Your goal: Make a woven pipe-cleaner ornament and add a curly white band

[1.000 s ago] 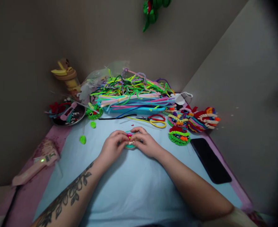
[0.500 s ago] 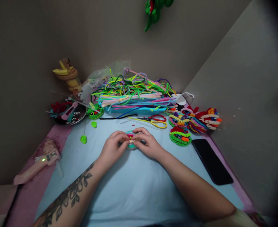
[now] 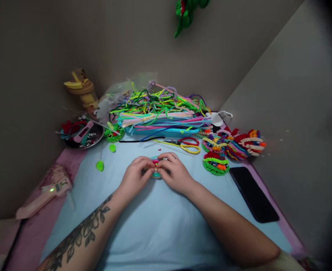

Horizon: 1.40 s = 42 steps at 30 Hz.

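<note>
In the head view, a small round pipe-cleaner piece (image 3: 156, 175) in teal and pink lies on the blue cloth between my fingertips. My left hand (image 3: 136, 174) pinches it from the left, thumb and forefinger pressed together. From the other side my right hand (image 3: 175, 172) is closed on it too, its fingertips meeting the left ones. A small pale part shows between the two thumbs, though the fingers cover most of the piece. Just beyond my hands lie scissors (image 3: 190, 145) with one red and one yellow handle, and a black pipe cleaner (image 3: 132, 141).
A blue tray (image 3: 160, 131) heaped with pipe cleaners (image 3: 163, 101) stands at the back. To the right are fuzzy colourful ornaments (image 3: 216, 164) and a black phone (image 3: 253, 194). At left are a pink glue gun (image 3: 49, 195), a metal bowl (image 3: 98, 139) and a tumbler (image 3: 84, 92).
My right fingertips have shifted slightly left against my left ones, covering more of the pale part. Both hands keep their pinch, and the whole view has moved a little.
</note>
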Each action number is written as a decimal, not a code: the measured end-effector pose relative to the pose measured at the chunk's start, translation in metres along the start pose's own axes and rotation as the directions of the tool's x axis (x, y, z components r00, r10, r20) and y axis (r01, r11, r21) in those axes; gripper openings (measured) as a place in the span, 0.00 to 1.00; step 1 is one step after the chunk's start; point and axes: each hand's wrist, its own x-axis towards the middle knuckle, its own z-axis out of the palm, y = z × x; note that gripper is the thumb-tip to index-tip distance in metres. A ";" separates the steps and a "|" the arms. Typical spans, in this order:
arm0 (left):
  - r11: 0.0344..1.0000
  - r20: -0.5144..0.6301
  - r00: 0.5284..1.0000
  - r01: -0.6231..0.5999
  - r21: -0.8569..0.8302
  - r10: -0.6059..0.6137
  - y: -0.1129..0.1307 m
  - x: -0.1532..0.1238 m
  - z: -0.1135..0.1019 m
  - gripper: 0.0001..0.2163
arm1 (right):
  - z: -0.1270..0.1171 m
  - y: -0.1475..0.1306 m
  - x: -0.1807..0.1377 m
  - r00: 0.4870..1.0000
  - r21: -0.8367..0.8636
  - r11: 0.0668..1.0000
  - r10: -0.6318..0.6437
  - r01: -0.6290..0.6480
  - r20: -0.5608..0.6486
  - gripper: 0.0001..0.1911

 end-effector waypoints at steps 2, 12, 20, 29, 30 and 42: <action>1.000 -0.002 1.000 -0.007 0.001 0.007 0.000 0.000 0.000 0.02 | -0.002 -0.003 0.000 0.999 -0.106 0.994 -0.027 0.030 0.032 0.06; 1.000 0.010 1.000 -0.012 0.000 0.012 -0.001 0.001 0.000 0.03 | 0.001 -0.005 0.003 0.995 -0.105 0.994 0.004 0.007 0.099 0.03; 1.000 0.001 1.000 -0.025 0.016 0.025 0.000 0.000 -0.001 0.04 | 0.001 -0.005 0.003 0.984 -0.229 0.964 -0.100 0.133 0.148 0.06; 1.000 -0.001 1.000 -0.020 0.011 0.020 0.000 0.001 -0.001 0.04 | -0.001 -0.010 0.005 0.955 -0.391 0.872 -0.255 0.296 0.155 0.06; 1.000 -0.002 1.000 -0.019 0.008 0.019 0.000 0.001 -0.001 0.04 | -0.001 -0.010 0.005 0.952 -0.390 0.869 -0.267 0.304 0.147 0.06; 1.000 -0.002 1.000 -0.018 -0.015 0.018 0.000 0.002 -0.002 0.04 | 0.003 0.000 0.001 0.956 -0.241 0.926 -0.280 0.292 0.081 0.08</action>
